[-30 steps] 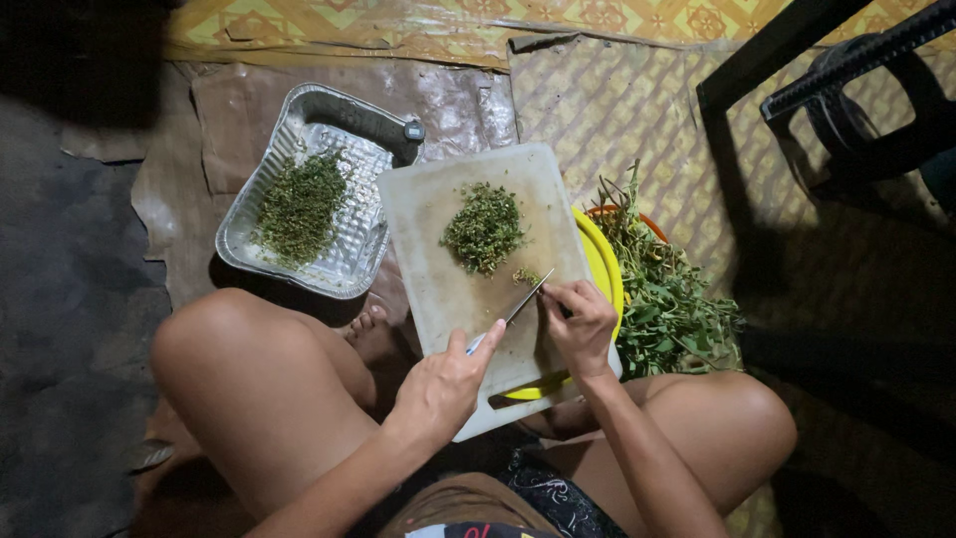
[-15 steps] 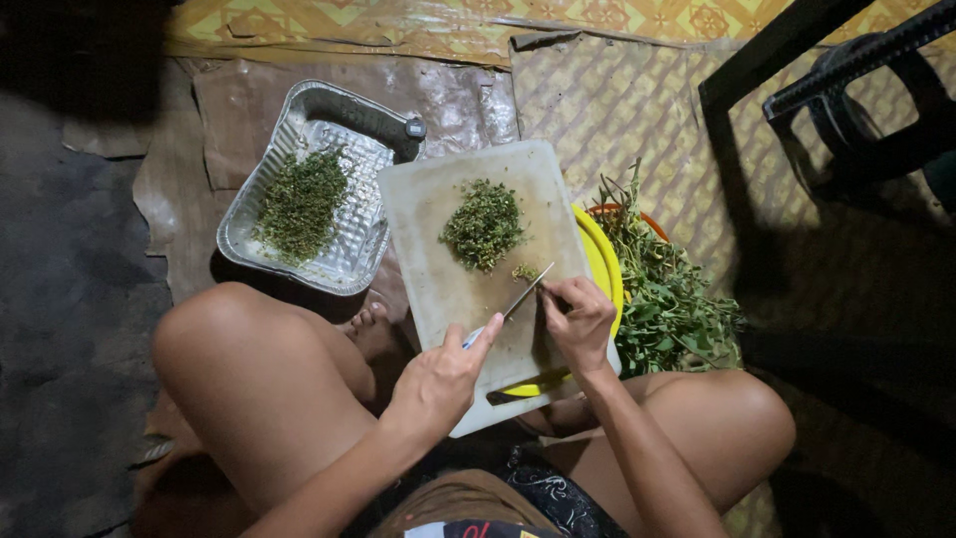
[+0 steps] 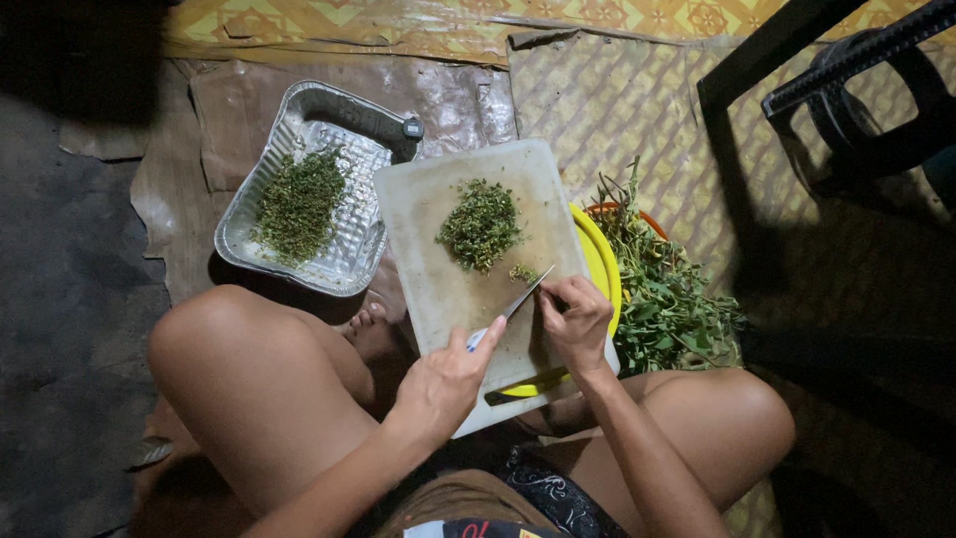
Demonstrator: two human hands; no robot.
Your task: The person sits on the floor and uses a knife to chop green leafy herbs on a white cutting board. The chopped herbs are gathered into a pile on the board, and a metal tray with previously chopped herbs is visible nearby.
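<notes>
From my remote seat I saw the left hand (image 3: pixel 443 384) wrapped around the handle of a small knife (image 3: pixel 513 304), its blade angled up and to the right across the pale cutting board (image 3: pixel 428 199). The right hand (image 3: pixel 578 324) was curled shut just beside the blade tip, fingers pinched on what I took to be a few stems, though the view was too dim to be sure. A tiny heap of fresh cuttings (image 3: pixel 522 271) lay on the board touching the blade's end, and a bigger pile of chopped greens (image 3: pixel 481 225) sat farther up the board. The board rested on a yellow basin (image 3: pixel 603 269), whose rim showed along its right edge. To the right of that, a loose bunch of leafy stems (image 3: pixel 667 299) spread over the woven mat (image 3: pixel 617 110). On the floor to the left of the board stood a crinkled foil tray (image 3: pixel 329 115), rectangular with rounded corners, holding more chopped herbs (image 3: pixel 299 204). The two hands stayed apart, near each other above the board's lower half.
</notes>
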